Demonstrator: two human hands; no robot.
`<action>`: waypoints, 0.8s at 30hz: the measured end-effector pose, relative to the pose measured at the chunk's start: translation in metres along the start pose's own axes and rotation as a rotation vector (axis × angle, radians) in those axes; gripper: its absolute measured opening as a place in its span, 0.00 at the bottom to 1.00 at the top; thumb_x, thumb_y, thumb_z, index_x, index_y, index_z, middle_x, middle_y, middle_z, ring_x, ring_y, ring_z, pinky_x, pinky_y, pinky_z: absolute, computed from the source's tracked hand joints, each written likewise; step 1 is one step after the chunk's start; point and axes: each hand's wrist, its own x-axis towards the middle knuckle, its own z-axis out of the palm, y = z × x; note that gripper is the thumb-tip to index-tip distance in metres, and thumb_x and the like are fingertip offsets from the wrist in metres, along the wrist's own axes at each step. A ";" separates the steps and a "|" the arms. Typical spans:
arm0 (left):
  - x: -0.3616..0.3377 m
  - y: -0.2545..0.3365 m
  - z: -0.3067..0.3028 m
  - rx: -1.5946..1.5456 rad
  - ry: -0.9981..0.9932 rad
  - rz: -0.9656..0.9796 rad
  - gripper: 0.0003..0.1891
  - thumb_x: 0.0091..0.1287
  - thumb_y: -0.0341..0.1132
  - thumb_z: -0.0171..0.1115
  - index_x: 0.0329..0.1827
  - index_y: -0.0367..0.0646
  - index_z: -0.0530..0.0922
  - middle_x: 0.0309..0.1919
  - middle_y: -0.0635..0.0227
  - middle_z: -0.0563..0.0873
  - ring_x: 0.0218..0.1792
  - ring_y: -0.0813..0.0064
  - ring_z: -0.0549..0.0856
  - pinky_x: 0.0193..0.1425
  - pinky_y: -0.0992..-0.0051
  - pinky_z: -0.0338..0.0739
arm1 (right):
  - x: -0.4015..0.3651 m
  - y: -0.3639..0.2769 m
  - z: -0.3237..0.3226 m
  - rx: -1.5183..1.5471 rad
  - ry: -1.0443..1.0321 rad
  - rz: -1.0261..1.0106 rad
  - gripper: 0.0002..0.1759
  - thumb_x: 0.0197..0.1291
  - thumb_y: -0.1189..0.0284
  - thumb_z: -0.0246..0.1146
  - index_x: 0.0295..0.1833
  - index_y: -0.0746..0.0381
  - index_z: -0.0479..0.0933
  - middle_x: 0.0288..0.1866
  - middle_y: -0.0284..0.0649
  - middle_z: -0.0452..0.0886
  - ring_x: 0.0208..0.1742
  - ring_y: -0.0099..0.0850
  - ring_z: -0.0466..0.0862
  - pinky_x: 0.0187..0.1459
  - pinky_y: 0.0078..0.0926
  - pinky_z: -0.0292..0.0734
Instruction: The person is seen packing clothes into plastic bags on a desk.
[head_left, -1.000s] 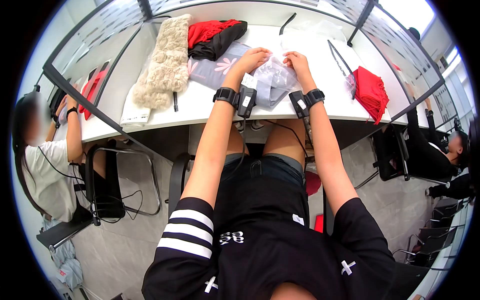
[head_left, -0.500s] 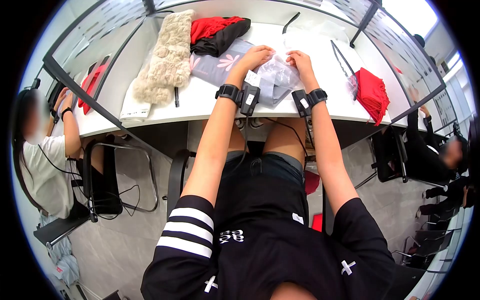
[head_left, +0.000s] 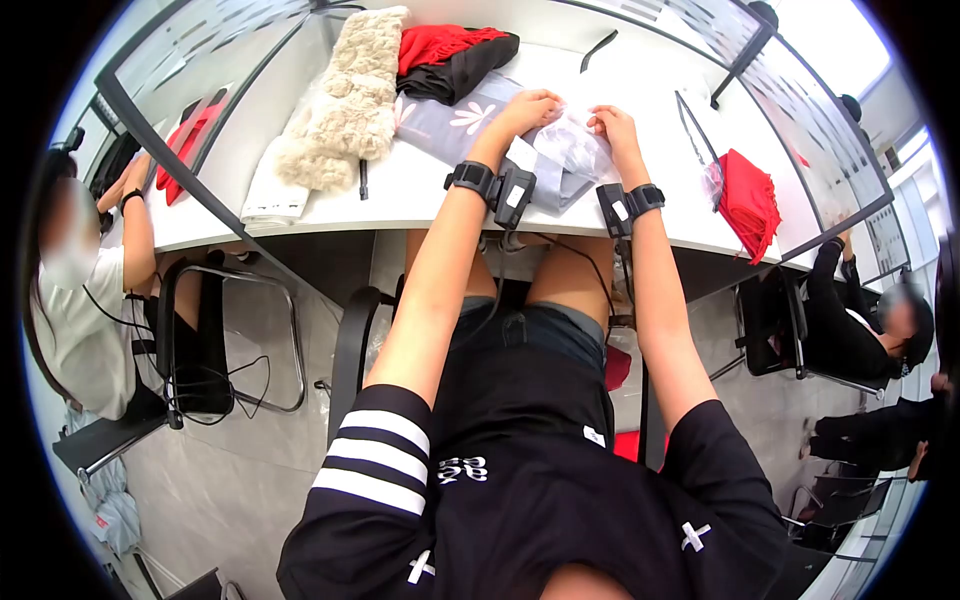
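Between my hands is a crinkled clear plastic bag (head_left: 578, 147). My left hand (head_left: 533, 108) pinches its edge on the left side, fingers curled together. On the opposite side my right hand (head_left: 614, 124) also has its fingertips closed on the plastic. Beneath the bag lies folded grey fabric (head_left: 558, 185). A grey fabric piece with pink flower shapes (head_left: 440, 122) stretches out to the left, partly under my left forearm. Each of my wrists wears a black strap with a small box.
On the table (head_left: 420, 205) at left are a cream fluffy cloth (head_left: 350, 100) and a black pen (head_left: 363, 180). A red and black fabric bundle (head_left: 450, 60) lies behind. Red fringed cloth (head_left: 748, 205) sits at right. Framed partitions border the table; people sit on both sides.
The whole view has shifted slightly. Both hands stay at the plastic bag, with only small finger movements. The bag's folds look a little different.
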 end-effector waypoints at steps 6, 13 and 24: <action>-0.016 0.015 0.005 -0.122 0.037 0.198 0.11 0.57 0.28 0.55 0.43 0.35 0.72 0.40 0.64 0.77 0.39 0.79 0.77 0.45 0.87 0.71 | 0.004 0.003 -0.001 -0.009 0.000 -0.001 0.10 0.51 0.77 0.49 0.34 0.68 0.75 0.22 0.36 0.77 0.20 0.17 0.69 0.24 0.11 0.65; -0.005 0.007 -0.005 -0.372 -0.018 0.107 0.13 0.57 0.31 0.55 0.44 0.34 0.71 0.41 0.62 0.77 0.40 0.73 0.77 0.46 0.79 0.71 | 0.005 0.003 0.000 -0.002 0.012 0.001 0.10 0.50 0.77 0.48 0.33 0.68 0.75 0.21 0.36 0.77 0.19 0.16 0.69 0.24 0.11 0.65; -0.004 0.002 0.003 -0.037 0.167 -0.057 0.14 0.58 0.37 0.55 0.43 0.38 0.73 0.33 0.67 0.76 0.32 0.83 0.74 0.31 0.86 0.70 | 0.003 0.001 -0.002 0.009 -0.011 0.027 0.10 0.51 0.77 0.48 0.36 0.68 0.74 0.22 0.36 0.76 0.19 0.16 0.68 0.24 0.09 0.64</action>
